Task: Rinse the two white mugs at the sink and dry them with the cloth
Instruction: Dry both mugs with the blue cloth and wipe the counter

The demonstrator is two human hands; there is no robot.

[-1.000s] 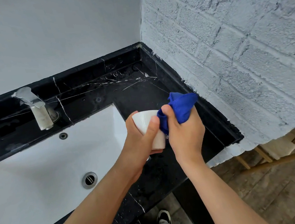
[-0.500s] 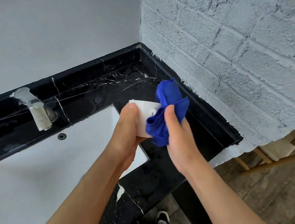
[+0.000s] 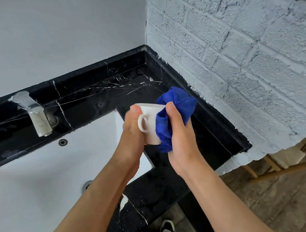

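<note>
A white mug (image 3: 150, 123) is held above the right edge of the sink, tilted, its handle facing me. My left hand (image 3: 131, 134) grips it from the left side. My right hand (image 3: 179, 132) grips a blue cloth (image 3: 174, 109) that is bunched against the mug's right side and rim. Only one mug is in view. The white sink basin (image 3: 40, 178) lies below and to the left of my hands.
A metal faucet (image 3: 34, 113) stands behind the basin on the black marble counter (image 3: 199, 139). A white brick wall (image 3: 238, 66) borders the counter's right side. Wooden furniture legs (image 3: 288, 157) and wood floor show at lower right. My shoes (image 3: 167, 227) are below.
The mug has been turned in my left hand, so its handle now faces me. The blue cloth has shifted round the mug's right side with my right hand.
</note>
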